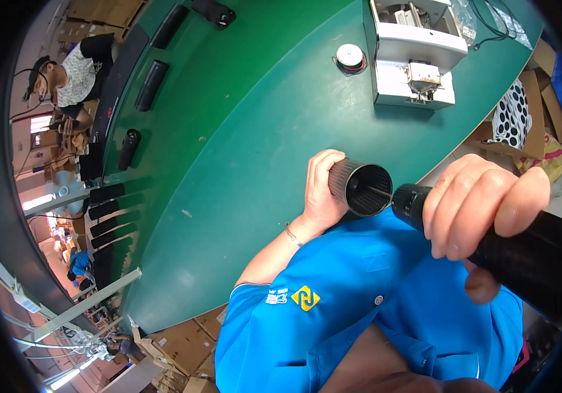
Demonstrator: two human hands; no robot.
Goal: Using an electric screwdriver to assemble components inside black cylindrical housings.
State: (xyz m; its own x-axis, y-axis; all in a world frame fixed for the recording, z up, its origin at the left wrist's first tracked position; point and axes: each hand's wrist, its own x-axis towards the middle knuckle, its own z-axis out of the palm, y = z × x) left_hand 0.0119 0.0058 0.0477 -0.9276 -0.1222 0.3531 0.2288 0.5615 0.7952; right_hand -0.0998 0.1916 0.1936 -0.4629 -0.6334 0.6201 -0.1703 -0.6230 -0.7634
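My left hand is wrapped round a black ribbed cylinder. Its open end faces right, and small holes or ridges line the inside wall. In my right hand is a black power screwdriver, gripped round the body with a ringed collar at its front. The screwdriver's thin bit points left into the cylinder's mouth. Where the bit's tip ends inside the cylinder, and whether it touches anything there, I cannot make out. Both hands are close together in front of my blue shirt, above the table's near edge.
On the green table stand a white metal fixture and a round white part with wires. Several black cylinders lie along the far left side. A co-worker is beyond it. Cardboard boxes sit below the table.
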